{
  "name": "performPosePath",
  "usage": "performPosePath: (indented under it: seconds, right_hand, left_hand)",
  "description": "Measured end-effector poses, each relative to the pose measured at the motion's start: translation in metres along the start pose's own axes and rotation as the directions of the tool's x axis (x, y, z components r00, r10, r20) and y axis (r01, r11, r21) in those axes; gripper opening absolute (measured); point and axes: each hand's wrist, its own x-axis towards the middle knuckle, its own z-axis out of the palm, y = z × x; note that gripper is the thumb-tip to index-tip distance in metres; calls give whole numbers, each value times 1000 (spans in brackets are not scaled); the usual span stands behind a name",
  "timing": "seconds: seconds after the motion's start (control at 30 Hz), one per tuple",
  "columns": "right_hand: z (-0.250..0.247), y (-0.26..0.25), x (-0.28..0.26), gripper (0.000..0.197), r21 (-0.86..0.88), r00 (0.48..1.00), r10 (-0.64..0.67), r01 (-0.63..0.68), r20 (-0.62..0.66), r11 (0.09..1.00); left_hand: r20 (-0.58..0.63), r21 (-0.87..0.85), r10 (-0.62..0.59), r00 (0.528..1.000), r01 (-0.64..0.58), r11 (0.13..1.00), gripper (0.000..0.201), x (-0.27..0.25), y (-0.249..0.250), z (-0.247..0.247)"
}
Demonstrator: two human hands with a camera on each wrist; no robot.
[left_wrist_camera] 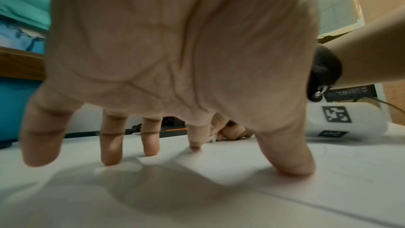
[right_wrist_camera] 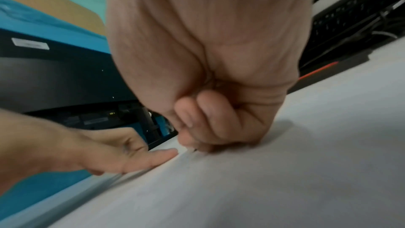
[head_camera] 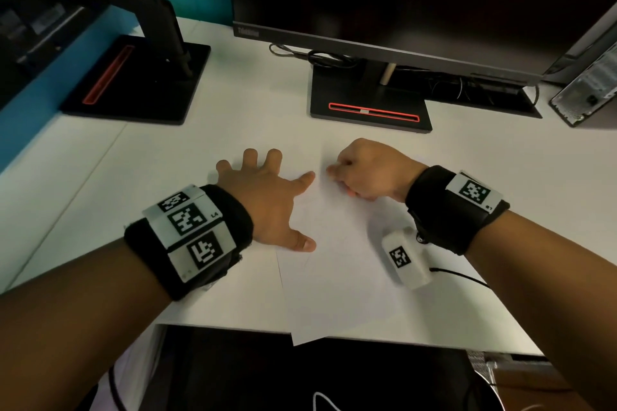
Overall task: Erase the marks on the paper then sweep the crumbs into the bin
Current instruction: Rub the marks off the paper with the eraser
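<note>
My left hand (head_camera: pixel 263 190) lay flat, pinning the paper (head_camera: pixel 334 280) near the counter's (head_camera: pixel 167 157) front edge. My right hand (head_camera: pixel 364 170) pinched a small eraser (left_wrist_camera: pixel 212 139), grip narrow. Faint marks remained; sweeping not started.

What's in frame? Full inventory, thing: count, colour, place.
paper: one, white with faint marks, desk centre, near corner overhanging the desk edge
eraser: one, whitish, mostly hidden in the right-hand grip at the paper's far edge
desk: one, white, under everything
monitor: one, black, screen dark, far centre
monitor stands: two, black with red slot, far centre and far left
cables: several, black, behind the centre stand
computer case: one, grey, far right
wrist bands: two, black with white coded tags, one per wrist
left hand: fingers spread flat, index finger and thumb pressing the paper
right hand: curled, grip on the eraser
</note>
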Motion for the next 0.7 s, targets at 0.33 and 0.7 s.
performPosePath:
  seconds: [0.33, 0.7]
  right_hand:
    - [9, -9, -4, 46, -46, 998, -58, 58, -3, 997]
    - [17, -22, -10, 41, -69, 980, -107, 120, 165, 990]
  left_hand:
    - [11, 4, -1, 1000, 1, 1000, 116, 1, -3, 0]
    - [5, -11, 10, 1000, -10, 1000, 116, 3, -4, 3]
